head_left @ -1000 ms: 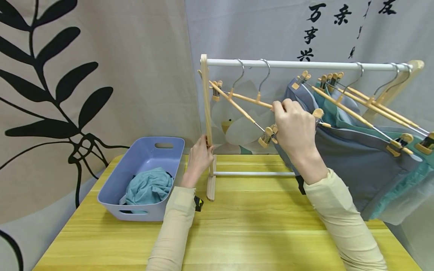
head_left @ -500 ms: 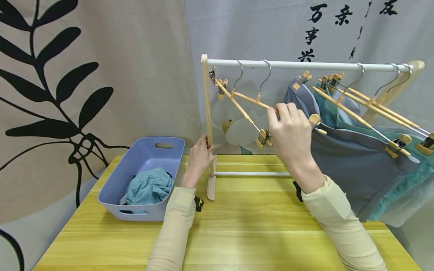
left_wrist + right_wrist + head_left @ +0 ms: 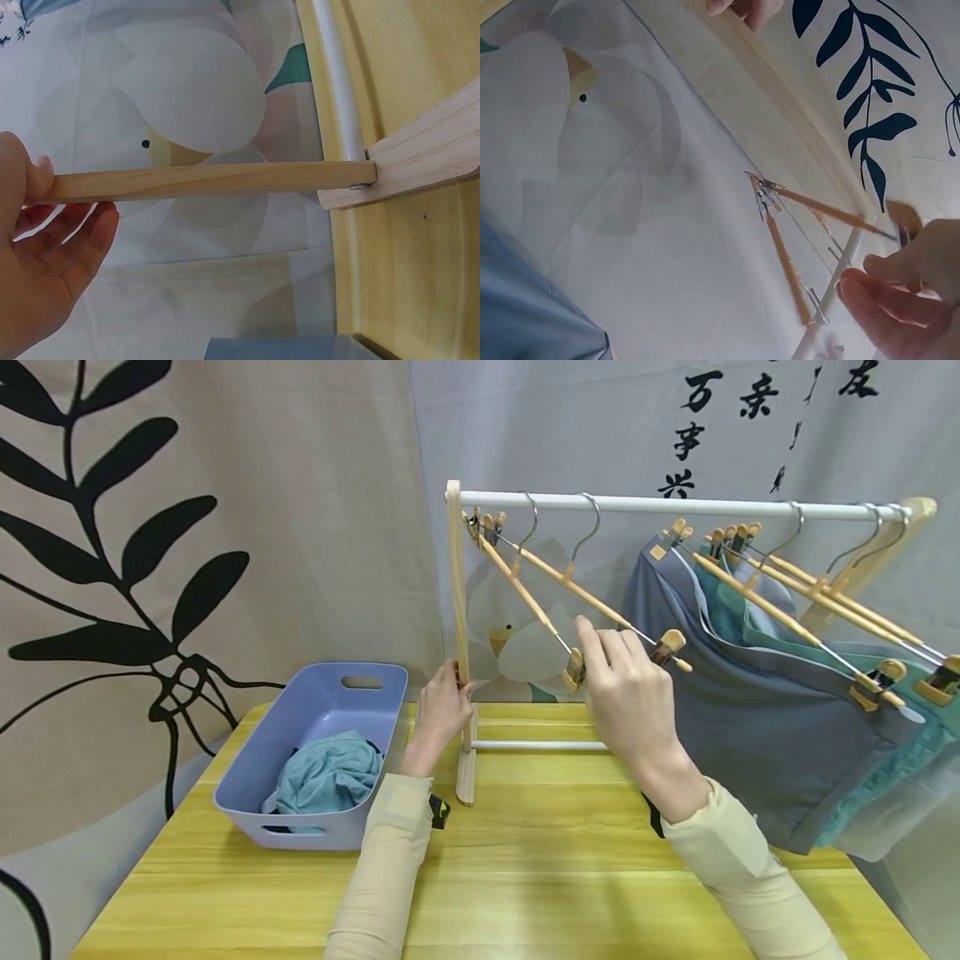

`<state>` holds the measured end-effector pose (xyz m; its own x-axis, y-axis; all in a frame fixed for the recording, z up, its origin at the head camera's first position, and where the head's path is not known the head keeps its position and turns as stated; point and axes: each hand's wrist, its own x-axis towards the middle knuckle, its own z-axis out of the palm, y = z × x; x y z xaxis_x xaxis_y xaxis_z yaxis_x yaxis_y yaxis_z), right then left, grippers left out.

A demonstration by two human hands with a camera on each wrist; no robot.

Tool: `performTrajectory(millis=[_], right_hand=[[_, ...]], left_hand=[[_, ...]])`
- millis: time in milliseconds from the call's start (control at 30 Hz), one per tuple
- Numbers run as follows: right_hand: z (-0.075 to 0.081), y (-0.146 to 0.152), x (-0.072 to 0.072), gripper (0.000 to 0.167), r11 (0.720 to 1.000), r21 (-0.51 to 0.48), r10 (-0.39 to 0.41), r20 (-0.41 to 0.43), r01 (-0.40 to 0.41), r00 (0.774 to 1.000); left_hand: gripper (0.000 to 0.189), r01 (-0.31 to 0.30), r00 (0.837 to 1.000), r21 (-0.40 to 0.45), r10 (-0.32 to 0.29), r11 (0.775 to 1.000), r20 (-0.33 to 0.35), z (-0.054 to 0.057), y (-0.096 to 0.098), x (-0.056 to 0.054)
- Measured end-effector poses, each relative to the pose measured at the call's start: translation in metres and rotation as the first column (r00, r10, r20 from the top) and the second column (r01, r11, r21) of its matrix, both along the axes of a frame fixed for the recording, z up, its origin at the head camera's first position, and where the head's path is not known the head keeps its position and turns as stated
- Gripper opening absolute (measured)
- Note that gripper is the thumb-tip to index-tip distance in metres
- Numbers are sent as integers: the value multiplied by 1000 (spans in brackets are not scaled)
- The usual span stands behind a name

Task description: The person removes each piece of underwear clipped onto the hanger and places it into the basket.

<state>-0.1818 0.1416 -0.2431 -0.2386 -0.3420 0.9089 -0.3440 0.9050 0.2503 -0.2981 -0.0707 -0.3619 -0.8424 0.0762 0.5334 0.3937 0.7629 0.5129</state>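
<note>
At the left side of the drying rack, my left hand (image 3: 442, 706) holds the wooden post (image 3: 210, 181), with thumb and fingers on opposite sides of it. My right hand (image 3: 630, 697) is beside the front ends of two bare clip hangers, its fingers loosely bent. The left hanger (image 3: 525, 593) has its front clip (image 3: 574, 668) close beside the index finger. Behind the fingers passes the other hanger (image 3: 592, 602), whose front clip (image 3: 667, 647) shows to their right. In the right wrist view a clip (image 3: 904, 219) overlaps the thumb.
Several hangers with blue-grey shorts (image 3: 750, 735) and teal garments (image 3: 870, 827) hang along the right of the white rail (image 3: 675, 505). A lilac basket (image 3: 300, 693) with a crumpled teal garment (image 3: 330, 774) stands left on the wooden table (image 3: 540, 877). A printed curtain hangs behind.
My right hand has moved left and down, off the second bare hanger's rod. That hanger has swung, its front clip lower and further left. My left hand stays on the post.
</note>
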Motion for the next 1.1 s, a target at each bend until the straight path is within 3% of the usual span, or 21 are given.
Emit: performTrajectory(millis=[167,367,633,900,1100], right_hand=[[-8,-1,6,45,995,-97,13,21,-11,1000],[-14,1,14,41,982,-187,46,50,-36,998],[-15,8,19,18,983,-184,31,57,-20,998],[-27,16,26,19,986,-165,34,27,-29,999],[-33,30,25,18,989,-147,-11,-16,8,1000]], left_hand=[[25,4,1000,0,-4,1000,-5,0,0,0],[24,9,1000,3,-9,1000,-2,1,0,1],[24,0,1000,2,0,1000,1,0,1,1],[24,-6,1000,2,6,1000,0,0,1,-1],[23,-7,1000,-1,7,1000,-23,-1,1,-1]])
